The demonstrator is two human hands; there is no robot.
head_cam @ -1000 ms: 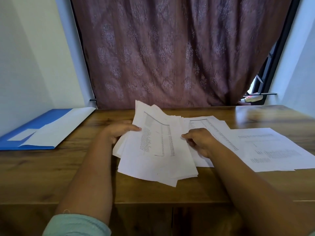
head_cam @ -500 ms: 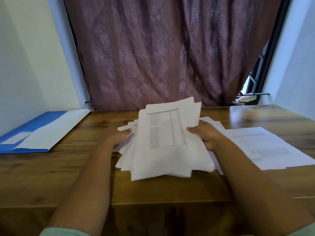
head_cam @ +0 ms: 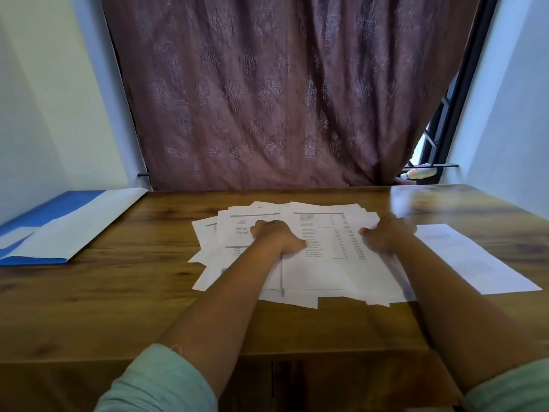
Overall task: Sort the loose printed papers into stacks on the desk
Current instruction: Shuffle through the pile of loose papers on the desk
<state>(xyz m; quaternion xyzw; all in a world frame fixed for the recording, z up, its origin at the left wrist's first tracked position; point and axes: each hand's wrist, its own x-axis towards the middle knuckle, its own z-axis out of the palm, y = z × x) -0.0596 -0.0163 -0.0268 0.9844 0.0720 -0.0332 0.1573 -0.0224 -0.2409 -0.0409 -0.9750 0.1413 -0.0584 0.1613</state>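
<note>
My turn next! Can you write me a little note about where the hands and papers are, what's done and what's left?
Left hand: resting on the messy pile, fingers curled; grip unclear.
Right hand: on the pile's right side, blurred; grip unclear.
Papers: the pile lies fanned out and uneven in the middle of the desk. One sheet lies apart to the right. A blue folder sits far left.
Done: only that one sheet is set apart.
Left: sorting the pile into neat stacks.
</note>
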